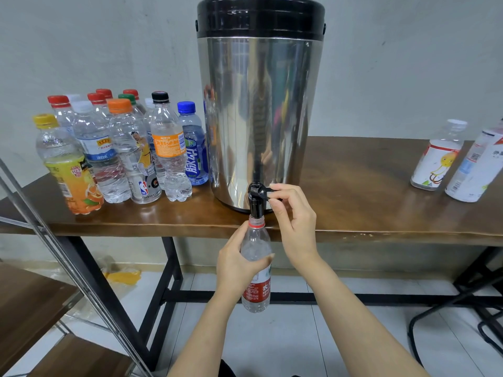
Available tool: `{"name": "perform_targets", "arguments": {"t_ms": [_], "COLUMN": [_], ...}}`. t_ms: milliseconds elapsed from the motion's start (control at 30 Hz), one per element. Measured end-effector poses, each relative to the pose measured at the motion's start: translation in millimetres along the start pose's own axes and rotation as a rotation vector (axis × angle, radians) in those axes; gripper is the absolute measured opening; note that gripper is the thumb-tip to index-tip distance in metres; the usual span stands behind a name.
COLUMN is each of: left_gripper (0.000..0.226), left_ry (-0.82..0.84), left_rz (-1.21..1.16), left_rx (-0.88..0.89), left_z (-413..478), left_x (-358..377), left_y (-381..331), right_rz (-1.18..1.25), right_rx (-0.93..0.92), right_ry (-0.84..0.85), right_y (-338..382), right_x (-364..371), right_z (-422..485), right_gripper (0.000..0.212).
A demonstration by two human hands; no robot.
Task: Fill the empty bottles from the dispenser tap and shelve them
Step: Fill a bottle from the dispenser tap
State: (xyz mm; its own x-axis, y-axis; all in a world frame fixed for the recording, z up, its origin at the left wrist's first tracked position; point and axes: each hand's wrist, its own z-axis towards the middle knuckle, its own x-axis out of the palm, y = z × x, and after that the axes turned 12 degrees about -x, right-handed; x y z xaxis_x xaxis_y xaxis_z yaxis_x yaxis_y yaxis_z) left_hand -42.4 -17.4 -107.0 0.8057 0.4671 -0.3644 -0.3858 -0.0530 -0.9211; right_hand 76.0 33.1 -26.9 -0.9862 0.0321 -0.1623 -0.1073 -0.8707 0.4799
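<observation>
A tall steel dispenser (260,118) with a black lid stands on the wooden table (367,213). Its black tap (257,198) juts over the table's front edge. My left hand (236,263) grips a clear bottle with a red label (257,257), uncapped, its mouth right under the tap spout. My right hand (295,213) pinches the tap's lever from the right. Several capped bottles (122,151) stand in a cluster on the table left of the dispenser.
Two white-labelled bottles (438,156) stand at the table's right end. A metal-framed shelf with wooden boards (35,300) is at the lower left. Black table legs and a chair base stand on the tiled floor below.
</observation>
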Motion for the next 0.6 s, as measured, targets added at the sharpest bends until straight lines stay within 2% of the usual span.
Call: {"name": "perform_targets", "arguments": {"t_ms": [133, 433, 600], "left_gripper": [0.085, 0.083, 0.083], "left_ry": [-0.003, -0.007, -0.011], "left_rz": [0.003, 0.022, 0.016], "left_rx": [0.0, 0.014, 0.02], "left_z": [0.3, -0.4, -0.9], "left_x": [0.8, -0.4, -0.8], "left_y": [0.2, -1.2, -2.4], "right_rz": [-0.007, -0.02, -0.014], "right_rx": [0.002, 0.01, -0.01], "right_ry": [-0.004, 0.015, 0.011], "right_y": [0.2, -2.0, 0.1], "right_x": [0.1, -1.0, -1.5], "right_z": [-0.4, -1.3, 0.8], "right_gripper": [0.021, 0.011, 0.019]}}
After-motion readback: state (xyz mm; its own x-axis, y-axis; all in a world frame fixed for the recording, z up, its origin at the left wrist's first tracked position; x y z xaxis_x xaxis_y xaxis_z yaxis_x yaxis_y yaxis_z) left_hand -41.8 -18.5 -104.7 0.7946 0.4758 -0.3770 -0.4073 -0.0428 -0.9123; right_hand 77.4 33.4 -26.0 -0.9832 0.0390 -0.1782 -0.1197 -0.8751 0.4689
